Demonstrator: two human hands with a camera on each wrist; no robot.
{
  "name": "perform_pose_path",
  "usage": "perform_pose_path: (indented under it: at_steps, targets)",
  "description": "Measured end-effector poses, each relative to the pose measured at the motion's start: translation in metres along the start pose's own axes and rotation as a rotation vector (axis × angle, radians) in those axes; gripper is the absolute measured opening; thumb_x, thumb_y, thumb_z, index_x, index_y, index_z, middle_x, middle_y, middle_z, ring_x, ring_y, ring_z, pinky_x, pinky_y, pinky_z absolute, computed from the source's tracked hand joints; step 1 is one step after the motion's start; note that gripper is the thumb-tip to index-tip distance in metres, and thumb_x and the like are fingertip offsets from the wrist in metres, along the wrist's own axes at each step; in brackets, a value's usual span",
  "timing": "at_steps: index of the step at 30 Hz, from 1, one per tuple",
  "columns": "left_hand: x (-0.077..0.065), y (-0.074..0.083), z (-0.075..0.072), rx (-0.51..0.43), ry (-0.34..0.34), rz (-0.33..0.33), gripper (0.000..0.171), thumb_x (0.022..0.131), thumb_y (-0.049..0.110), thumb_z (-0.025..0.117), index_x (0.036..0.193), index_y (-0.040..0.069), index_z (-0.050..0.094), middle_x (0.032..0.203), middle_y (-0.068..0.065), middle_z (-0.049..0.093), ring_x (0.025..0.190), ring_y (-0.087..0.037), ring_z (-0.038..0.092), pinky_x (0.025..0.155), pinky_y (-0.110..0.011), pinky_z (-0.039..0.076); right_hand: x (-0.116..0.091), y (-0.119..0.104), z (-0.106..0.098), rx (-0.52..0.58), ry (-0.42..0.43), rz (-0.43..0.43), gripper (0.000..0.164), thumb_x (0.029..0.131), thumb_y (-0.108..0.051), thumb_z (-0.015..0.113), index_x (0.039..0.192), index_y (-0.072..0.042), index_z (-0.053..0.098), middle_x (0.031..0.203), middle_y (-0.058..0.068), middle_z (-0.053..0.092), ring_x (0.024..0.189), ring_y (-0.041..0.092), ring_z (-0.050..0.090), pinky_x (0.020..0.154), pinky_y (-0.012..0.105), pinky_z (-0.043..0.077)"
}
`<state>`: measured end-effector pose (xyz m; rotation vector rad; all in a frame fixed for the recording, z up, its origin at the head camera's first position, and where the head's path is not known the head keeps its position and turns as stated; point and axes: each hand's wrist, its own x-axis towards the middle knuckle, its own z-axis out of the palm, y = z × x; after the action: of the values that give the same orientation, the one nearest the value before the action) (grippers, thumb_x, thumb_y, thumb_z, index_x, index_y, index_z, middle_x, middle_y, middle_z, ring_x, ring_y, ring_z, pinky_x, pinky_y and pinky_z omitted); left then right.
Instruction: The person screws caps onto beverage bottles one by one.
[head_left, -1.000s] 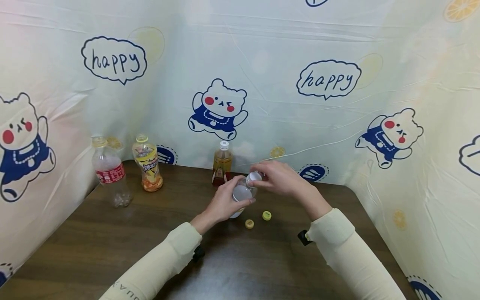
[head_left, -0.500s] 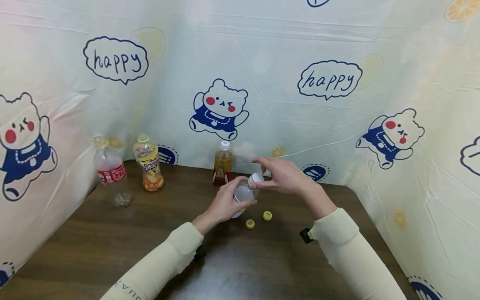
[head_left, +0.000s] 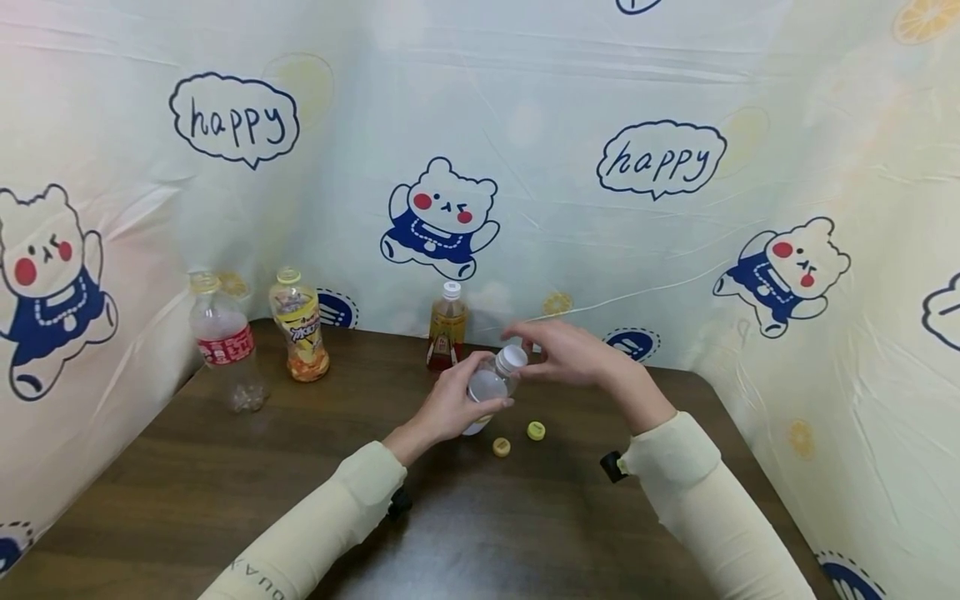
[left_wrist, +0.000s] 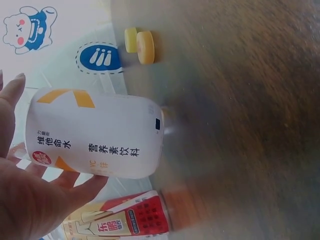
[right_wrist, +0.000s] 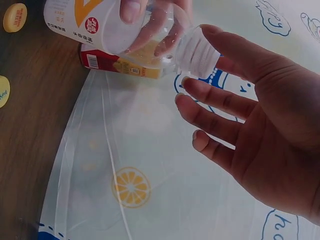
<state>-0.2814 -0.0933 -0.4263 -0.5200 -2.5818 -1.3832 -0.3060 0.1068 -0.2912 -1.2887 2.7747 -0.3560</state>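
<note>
My left hand [head_left: 444, 402] grips a clear drink bottle [head_left: 489, 386] with a white and orange label. It is tilted toward the right hand above the table. In the left wrist view the label of the bottle [left_wrist: 95, 134] faces the camera, with the fingers round its far side. A white screw cap [right_wrist: 200, 56] sits on the bottle's neck. My right hand [head_left: 576, 354] is at the cap, fingers loosely spread. In the right wrist view the thumb of the right hand [right_wrist: 285, 120] touches or nearly touches the cap's edge; its other fingers hang beside it.
Two loose caps, one orange-yellow [head_left: 501, 447] and one yellow-green [head_left: 536, 431], lie on the brown table [head_left: 315, 467]. Behind stands an amber drink bottle [head_left: 447, 329] with a white cap. At left are a red-labelled bottle [head_left: 227, 346] and a yellow-labelled bottle [head_left: 303, 325]. A printed curtain [head_left: 547, 250] surrounds the table.
My right fingers held the cap, then spread away from it, and now have come back a little closer. The left hand keeps holding the bottle almost still.
</note>
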Motion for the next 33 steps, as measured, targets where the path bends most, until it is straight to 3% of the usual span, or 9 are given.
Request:
perform_pose_path:
  at_steps: [10, 17, 25, 29, 33]
  targets:
    - [-0.0002, 0.0001, -0.0007, -0.023, -0.01, -0.015, 0.064, 0.074, 0.05, 0.074, 0.128, 0.037, 0.042, 0.12, 0.009, 0.054, 0.098, -0.013, 0.057, 0.074, -0.035, 0.054, 0.0045, -0.0017, 0.0058, -0.062, 0.01, 0.057, 0.037, 0.086, -0.046, 0.064, 0.118, -0.029, 0.056, 0.08, -0.009, 0.057, 0.069, 0.009, 0.053, 0.056, 0.026, 0.046]
    - [0.0004, -0.0014, -0.0005, -0.034, -0.017, -0.012, 0.064, 0.075, 0.052, 0.073, 0.128, 0.036, 0.042, 0.12, 0.008, 0.054, 0.099, -0.013, 0.058, 0.075, -0.036, 0.054, 0.0038, -0.0046, 0.0049, -0.106, 0.012, 0.117, 0.05, 0.084, -0.057, 0.059, 0.124, -0.027, 0.054, 0.083, -0.009, 0.058, 0.07, 0.01, 0.053, 0.056, 0.027, 0.046]
    - [0.0013, -0.004, -0.0006, -0.034, -0.028, -0.003, 0.067, 0.075, 0.053, 0.072, 0.131, 0.034, 0.041, 0.125, 0.006, 0.053, 0.102, -0.015, 0.057, 0.079, -0.039, 0.054, -0.0013, -0.0041, -0.0008, -0.019, -0.031, 0.054, 0.057, 0.087, -0.045, 0.062, 0.138, -0.029, 0.041, 0.102, -0.006, 0.057, 0.079, 0.009, 0.055, 0.065, 0.025, 0.048]
    - [0.0013, -0.0024, -0.0008, -0.037, -0.029, 0.004, 0.065, 0.075, 0.051, 0.073, 0.13, 0.035, 0.041, 0.123, 0.007, 0.053, 0.101, -0.014, 0.057, 0.078, -0.037, 0.054, -0.0006, -0.0051, -0.0004, 0.0, -0.045, 0.018, 0.048, 0.09, -0.038, 0.062, 0.133, -0.026, 0.047, 0.104, -0.009, 0.058, 0.084, 0.007, 0.055, 0.071, 0.024, 0.049]
    - [0.0015, -0.0022, 0.0005, -0.042, -0.018, 0.013, 0.063, 0.075, 0.049, 0.075, 0.128, 0.036, 0.043, 0.12, 0.009, 0.054, 0.098, -0.012, 0.057, 0.076, -0.035, 0.054, 0.0017, -0.0058, 0.0017, -0.042, -0.044, 0.024, 0.037, 0.091, -0.039, 0.059, 0.124, -0.024, 0.054, 0.093, -0.01, 0.06, 0.077, 0.006, 0.055, 0.063, 0.025, 0.048]
